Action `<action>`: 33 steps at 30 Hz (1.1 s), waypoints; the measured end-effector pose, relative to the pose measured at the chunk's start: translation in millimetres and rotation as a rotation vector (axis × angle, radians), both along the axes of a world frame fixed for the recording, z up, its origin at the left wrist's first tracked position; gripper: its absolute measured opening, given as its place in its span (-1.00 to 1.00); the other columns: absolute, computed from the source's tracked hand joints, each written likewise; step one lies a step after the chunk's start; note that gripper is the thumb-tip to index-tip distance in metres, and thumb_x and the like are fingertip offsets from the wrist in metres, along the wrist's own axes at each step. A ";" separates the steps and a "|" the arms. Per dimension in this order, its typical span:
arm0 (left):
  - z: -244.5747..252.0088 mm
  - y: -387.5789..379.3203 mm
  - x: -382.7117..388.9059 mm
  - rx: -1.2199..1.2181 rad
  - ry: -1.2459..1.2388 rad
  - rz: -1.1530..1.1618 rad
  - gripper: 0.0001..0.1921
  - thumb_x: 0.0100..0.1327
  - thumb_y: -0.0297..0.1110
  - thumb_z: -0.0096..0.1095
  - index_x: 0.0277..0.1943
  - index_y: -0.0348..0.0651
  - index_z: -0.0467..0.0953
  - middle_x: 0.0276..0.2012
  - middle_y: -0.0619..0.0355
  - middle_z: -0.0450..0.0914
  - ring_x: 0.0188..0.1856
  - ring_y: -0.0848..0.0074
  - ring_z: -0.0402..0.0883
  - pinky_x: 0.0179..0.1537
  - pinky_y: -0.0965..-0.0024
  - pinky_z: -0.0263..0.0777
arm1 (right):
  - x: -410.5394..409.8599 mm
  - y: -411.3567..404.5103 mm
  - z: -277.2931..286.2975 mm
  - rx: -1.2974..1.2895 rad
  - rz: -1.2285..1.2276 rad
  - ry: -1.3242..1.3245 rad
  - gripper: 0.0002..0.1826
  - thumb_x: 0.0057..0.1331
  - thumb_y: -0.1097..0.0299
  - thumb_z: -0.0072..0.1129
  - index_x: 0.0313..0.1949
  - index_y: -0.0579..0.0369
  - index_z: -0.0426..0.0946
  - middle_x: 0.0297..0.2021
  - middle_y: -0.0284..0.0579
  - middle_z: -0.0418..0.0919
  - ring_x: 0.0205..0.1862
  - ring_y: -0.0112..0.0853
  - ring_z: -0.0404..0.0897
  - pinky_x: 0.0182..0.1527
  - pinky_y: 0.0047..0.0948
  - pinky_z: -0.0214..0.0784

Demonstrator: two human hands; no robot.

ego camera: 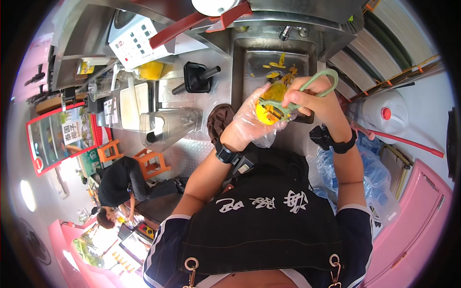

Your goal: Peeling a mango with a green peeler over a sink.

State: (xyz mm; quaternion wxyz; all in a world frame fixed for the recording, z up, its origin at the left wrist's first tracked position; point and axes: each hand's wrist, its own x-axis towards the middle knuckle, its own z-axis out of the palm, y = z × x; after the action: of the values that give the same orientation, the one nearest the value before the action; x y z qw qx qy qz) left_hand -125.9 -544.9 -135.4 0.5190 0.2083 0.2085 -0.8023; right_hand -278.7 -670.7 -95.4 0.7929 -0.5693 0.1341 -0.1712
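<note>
Over the front of a stainless steel sink [239, 68], my left hand [248, 117], in a clear plastic glove, holds a partly peeled yellow fruit [269, 114], probably a mango. My right hand [311, 94], bare, grips a green peeler [326, 72] with a looped handle; its head lies against the fruit. Strips of yellow peel [277, 64] and browner scraps lie in the sink around the drain. Both wrists wear black straps with small devices.
A faucet [285, 33] stands at the sink's back. Left of the sink are a black container [197, 77], a clear plastic pitcher [165, 126] and a dark brown cloth [219, 120]. A large white jug [385, 111] is at right. Another person [120, 183] bends over at lower left.
</note>
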 end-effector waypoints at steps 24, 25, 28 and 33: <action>-8.5 -9.9 -5.6 0.073 -0.154 0.111 -0.62 0.28 -0.04 -0.02 -0.10 -0.21 0.46 -0.23 -0.15 0.58 -0.34 0.22 0.58 -0.30 0.35 0.49 | 13.8 -18.4 -26.0 0.044 0.066 -0.023 -0.80 0.26 0.38 0.10 -0.44 0.26 0.56 -0.66 -0.30 0.46 -0.75 -0.68 0.28 -0.69 -0.69 -0.01; -10.6 -7.5 -3.0 0.075 -0.153 0.113 -0.62 0.28 -0.04 -0.02 -0.10 -0.21 0.46 -0.23 -0.15 0.58 -0.34 0.22 0.58 -0.30 0.35 0.49 | 13.5 -21.8 -27.9 0.045 0.069 -0.022 -0.80 0.26 0.38 0.10 -0.44 0.26 0.56 -0.66 -0.30 0.46 -0.75 -0.68 0.28 -0.69 -0.69 -0.01; -15.1 2.9 4.0 -0.099 -0.016 0.013 -0.60 0.25 -0.03 0.04 -0.04 -0.18 0.46 -0.22 -0.01 0.54 -0.35 0.26 0.52 -0.35 0.36 0.41 | 6.5 -51.6 -39.3 0.003 -0.224 0.038 -0.78 0.28 0.35 0.08 -0.47 0.21 0.54 -0.69 -0.37 0.42 -0.78 -0.71 0.21 -0.70 -0.71 -0.06; -25.2 1.3 1.5 -0.042 -0.022 0.067 -0.60 0.22 0.00 0.11 -0.05 -0.13 0.47 -0.20 0.03 0.53 -0.38 0.30 0.49 -0.34 0.32 0.38 | 19.3 -40.2 -41.2 0.076 -0.211 0.007 -0.77 0.28 0.34 0.11 -0.43 0.27 0.55 -0.65 -0.35 0.40 -0.75 -0.68 0.24 -0.68 -0.72 -0.05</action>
State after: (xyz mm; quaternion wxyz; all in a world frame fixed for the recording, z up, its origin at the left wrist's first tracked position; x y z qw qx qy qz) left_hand -124.4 -543.6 -160.6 0.5520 0.1990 0.1925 -0.7865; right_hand -259.3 -710.9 -136.6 0.7910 -0.5221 0.2022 -0.2465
